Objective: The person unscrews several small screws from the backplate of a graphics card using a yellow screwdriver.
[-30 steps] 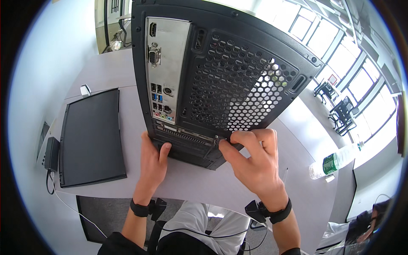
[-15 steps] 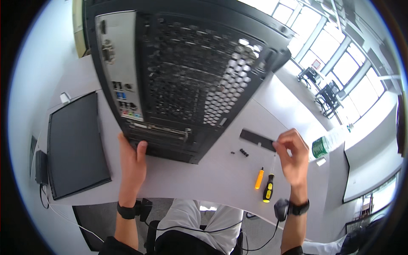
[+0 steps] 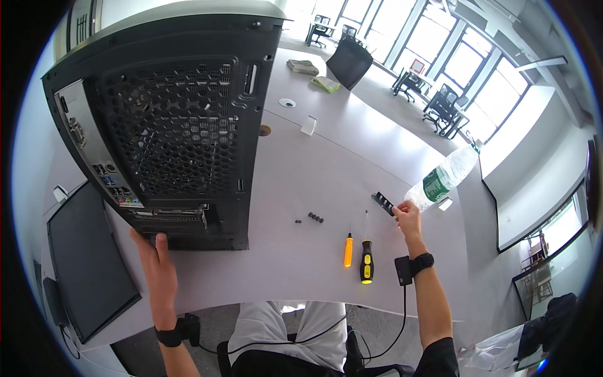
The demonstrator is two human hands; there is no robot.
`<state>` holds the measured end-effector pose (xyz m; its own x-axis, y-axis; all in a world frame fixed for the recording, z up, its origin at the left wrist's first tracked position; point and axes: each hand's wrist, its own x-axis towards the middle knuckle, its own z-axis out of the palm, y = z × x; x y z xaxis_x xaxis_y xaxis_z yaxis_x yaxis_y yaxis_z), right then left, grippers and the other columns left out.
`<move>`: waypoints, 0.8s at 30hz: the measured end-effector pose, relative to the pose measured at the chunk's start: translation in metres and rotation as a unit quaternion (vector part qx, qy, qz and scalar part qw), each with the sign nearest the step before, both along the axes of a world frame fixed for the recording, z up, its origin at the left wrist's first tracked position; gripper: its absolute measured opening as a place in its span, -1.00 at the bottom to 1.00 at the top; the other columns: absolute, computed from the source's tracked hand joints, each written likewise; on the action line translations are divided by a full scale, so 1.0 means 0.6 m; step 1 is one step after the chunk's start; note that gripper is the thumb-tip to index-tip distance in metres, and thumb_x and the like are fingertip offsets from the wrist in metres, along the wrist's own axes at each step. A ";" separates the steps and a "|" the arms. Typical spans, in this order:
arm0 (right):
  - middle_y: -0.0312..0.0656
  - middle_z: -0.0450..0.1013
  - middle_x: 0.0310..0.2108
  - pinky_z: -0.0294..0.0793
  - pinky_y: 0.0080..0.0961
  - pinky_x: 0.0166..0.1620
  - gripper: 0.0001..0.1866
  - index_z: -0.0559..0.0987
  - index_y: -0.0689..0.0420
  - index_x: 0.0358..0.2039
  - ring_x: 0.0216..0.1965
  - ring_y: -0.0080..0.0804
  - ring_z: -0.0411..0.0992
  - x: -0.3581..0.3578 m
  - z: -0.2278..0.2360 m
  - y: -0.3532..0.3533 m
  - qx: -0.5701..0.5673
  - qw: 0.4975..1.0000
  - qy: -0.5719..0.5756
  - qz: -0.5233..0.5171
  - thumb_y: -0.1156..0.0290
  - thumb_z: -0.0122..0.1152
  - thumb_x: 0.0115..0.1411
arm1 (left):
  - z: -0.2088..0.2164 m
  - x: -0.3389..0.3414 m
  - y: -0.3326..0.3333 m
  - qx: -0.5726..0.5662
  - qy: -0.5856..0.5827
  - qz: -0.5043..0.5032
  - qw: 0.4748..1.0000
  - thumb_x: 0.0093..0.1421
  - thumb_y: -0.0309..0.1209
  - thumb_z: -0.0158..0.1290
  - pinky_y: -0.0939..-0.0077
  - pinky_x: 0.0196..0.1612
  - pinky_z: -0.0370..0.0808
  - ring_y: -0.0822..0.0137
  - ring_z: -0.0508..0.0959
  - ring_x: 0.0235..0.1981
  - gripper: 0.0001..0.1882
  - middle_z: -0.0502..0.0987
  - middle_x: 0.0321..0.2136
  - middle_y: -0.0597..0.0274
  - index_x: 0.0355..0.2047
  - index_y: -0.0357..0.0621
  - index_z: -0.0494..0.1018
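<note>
Narrow pinch noted: your right hand holds the near end of the slotted black strip. From those fingertips the strip extends forward-left, long axis diagonal, near the bottle and well right of the computer case. Your left hand, farther from the strip, touches the case's lower edge; its closure cannot be determined.

Glaring daylight pours from the windows at far right, laying a pale sheen on the counter; straight edges bow toward the dark rim.
</note>
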<state>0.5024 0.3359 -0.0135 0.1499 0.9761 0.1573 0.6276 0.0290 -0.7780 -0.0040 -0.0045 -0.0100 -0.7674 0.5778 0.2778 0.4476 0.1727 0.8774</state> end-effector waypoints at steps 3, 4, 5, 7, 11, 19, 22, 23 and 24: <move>-0.24 0.53 -0.56 0.46 -0.47 -0.53 -0.83 0.61 0.23 -0.35 -0.55 -0.48 0.50 0.001 -0.006 0.002 0.003 0.999 -0.053 0.003 0.41 0.41 0.14 | -0.002 -0.004 -0.002 0.005 0.013 0.002 1.000 0.55 0.03 -0.20 0.20 0.50 -0.04 -0.16 0.06 0.50 -0.13 0.05 0.46 -0.38 0.46 -0.56 -0.16; -0.20 0.55 -0.55 0.51 -0.42 -0.45 -0.82 0.63 0.24 -0.32 -0.52 -0.43 0.52 -0.002 -0.009 0.003 0.017 0.995 -0.102 0.006 0.41 0.41 0.13 | -0.007 -0.007 -0.004 0.003 0.014 0.003 1.000 0.55 0.03 -0.20 0.20 0.50 -0.04 -0.16 0.06 0.50 -0.13 0.05 0.46 -0.38 0.46 -0.56 -0.16; -0.17 0.57 -0.53 0.55 -0.37 -0.38 -0.79 0.64 0.25 -0.29 -0.49 -0.38 0.55 -0.006 -0.011 0.004 0.030 0.988 -0.150 0.011 0.41 0.41 0.11 | -0.016 -0.010 -0.006 0.013 0.011 -0.003 1.000 0.55 0.02 -0.19 0.21 0.49 -0.04 -0.16 0.06 0.50 -0.13 0.05 0.46 -0.38 0.46 -0.56 -0.16; -0.11 0.60 -0.49 0.57 -0.33 -0.29 -0.79 0.66 0.24 -0.27 -0.43 -0.30 0.58 -0.005 -0.009 0.005 0.029 0.986 -0.161 0.017 0.41 0.40 0.11 | -0.015 -0.012 -0.011 0.021 0.010 -0.001 1.000 0.55 0.02 -0.19 0.22 0.49 -0.04 -0.16 0.06 0.50 -0.13 0.05 0.46 -0.38 0.46 -0.57 -0.16; -0.01 0.65 -0.31 0.59 -0.34 -0.15 -0.80 0.69 0.20 -0.22 -0.28 -0.20 0.63 -0.030 0.029 0.005 0.123 0.960 -0.248 0.037 0.41 0.37 0.15 | 0.002 0.002 -0.001 -0.005 -0.007 0.003 1.000 0.54 0.00 -0.16 0.21 0.48 -0.01 -0.19 0.12 0.47 -0.13 0.09 0.44 -0.42 0.45 -0.60 -0.15; -0.23 0.58 -0.15 0.56 -0.51 -0.05 -0.65 0.54 0.18 0.12 -0.13 -0.50 0.55 -0.363 0.215 -0.141 -0.140 0.814 -0.003 0.563 0.21 0.10 0.51 | 0.013 -0.001 -0.008 0.009 0.003 -0.019 1.000 0.54 -0.08 -0.11 0.17 0.44 0.08 -0.33 0.22 0.37 -0.19 0.18 0.35 -0.52 0.38 -0.67 -0.07; -0.24 0.57 -0.12 0.57 -0.50 -0.04 -0.56 0.52 0.22 0.15 -0.12 -0.50 0.54 -0.473 0.209 -0.162 -0.157 0.768 0.062 0.618 0.11 0.01 0.55 | 0.004 -0.005 -0.007 0.025 0.022 -0.025 0.999 0.54 -0.10 -0.10 0.15 0.39 0.15 -0.32 0.30 0.28 -0.24 0.26 0.28 -0.49 0.36 -0.62 -0.01; -0.24 0.57 -0.13 0.57 -0.50 -0.04 -0.51 0.52 0.24 0.16 -0.12 -0.50 0.54 -0.497 0.208 -0.166 -0.179 0.748 0.124 0.627 0.06 -0.02 0.55 | 0.001 -0.007 -0.006 0.028 0.050 -0.021 0.998 0.53 -0.11 -0.09 0.14 0.36 0.19 -0.30 0.34 0.24 -0.27 0.30 0.25 -0.47 0.34 -0.59 0.02; -0.24 0.57 -0.13 0.57 -0.50 -0.04 -0.51 0.52 0.24 0.16 -0.12 -0.50 0.54 -0.515 0.210 -0.173 -0.177 0.745 0.126 0.631 0.06 -0.02 0.55 | 0.005 -0.007 -0.007 0.028 0.054 -0.017 0.998 0.53 -0.11 -0.09 0.14 0.36 0.19 -0.30 0.34 0.24 -0.27 0.30 0.25 -0.47 0.34 -0.59 0.02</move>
